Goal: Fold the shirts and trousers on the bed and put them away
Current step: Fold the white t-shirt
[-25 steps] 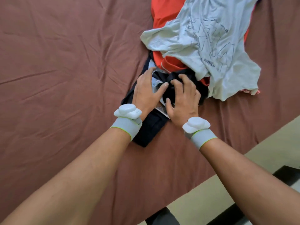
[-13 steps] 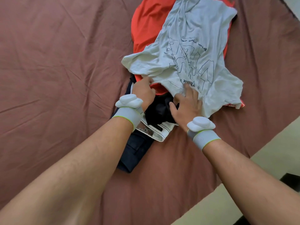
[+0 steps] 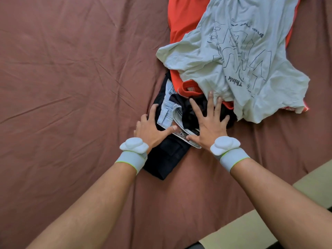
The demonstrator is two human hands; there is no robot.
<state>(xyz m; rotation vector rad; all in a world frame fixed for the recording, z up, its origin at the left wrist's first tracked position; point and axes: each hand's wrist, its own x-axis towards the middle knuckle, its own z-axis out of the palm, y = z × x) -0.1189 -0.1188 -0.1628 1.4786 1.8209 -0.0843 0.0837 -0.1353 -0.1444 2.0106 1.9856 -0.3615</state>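
Observation:
A pile of clothes lies on the bed's brown sheet. On top is a pale grey printed shirt over an orange shirt. Under them lie dark trousers and light blue jeans. My left hand lies flat at the pile's left edge, thumb on the jeans' waistband. My right hand presses with spread straight fingers on the dark cloth, fingertips touching the grey shirt's hem. Neither hand grips anything.
The bed's near edge runs diagonally at the lower right, with pale floor beyond it. Wide bare sheet stretches to the left of the pile. Both wrists wear grey bands with white pods.
Both hands have drawn back from under the grey shirt's hem and flattened out on the dark trousers and jeans. My left hand's curled fingers have straightened.

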